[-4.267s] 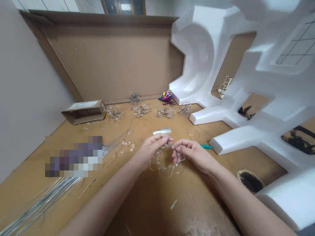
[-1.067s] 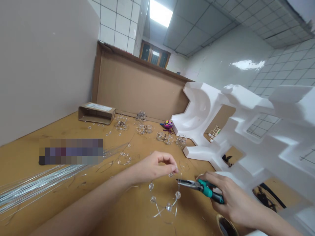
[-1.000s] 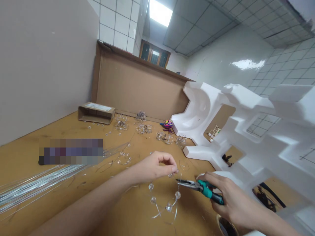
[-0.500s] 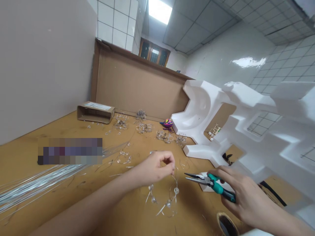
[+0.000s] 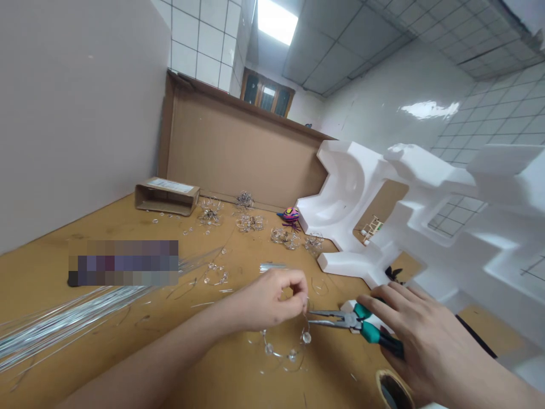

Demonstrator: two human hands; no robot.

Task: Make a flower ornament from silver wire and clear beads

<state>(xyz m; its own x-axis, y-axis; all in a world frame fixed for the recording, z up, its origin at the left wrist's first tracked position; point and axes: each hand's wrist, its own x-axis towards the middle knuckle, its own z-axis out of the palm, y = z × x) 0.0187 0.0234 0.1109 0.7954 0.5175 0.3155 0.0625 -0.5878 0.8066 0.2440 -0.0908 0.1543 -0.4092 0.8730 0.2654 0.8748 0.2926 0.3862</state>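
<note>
My left hand [image 5: 284,298] pinches the upper end of a beaded wire loop [image 5: 292,355] between thumb and fingertips. Clear round beads are strung along the wire, which hangs below the hand over the table. My right hand [image 5: 411,329] grips long-nose pliers [image 5: 353,321] by their green and black handles. Their jaws are spread and point left, with the tips right at the wire beneath my left fingertips. Whether the jaws touch the wire I cannot tell.
Several beaded wire pieces [image 5: 250,222] stand toward the back. A bundle of straight wires [image 5: 80,312] lies on the left, near a small cardboard box [image 5: 167,196]. White foam packing [image 5: 353,199] rises on the right, and a tape roll [image 5: 392,389] sits in front.
The pliers have moved left and slightly down, their jaws spreading wider at the wire. My left hand has shifted slightly right and down with the beaded loop.
</note>
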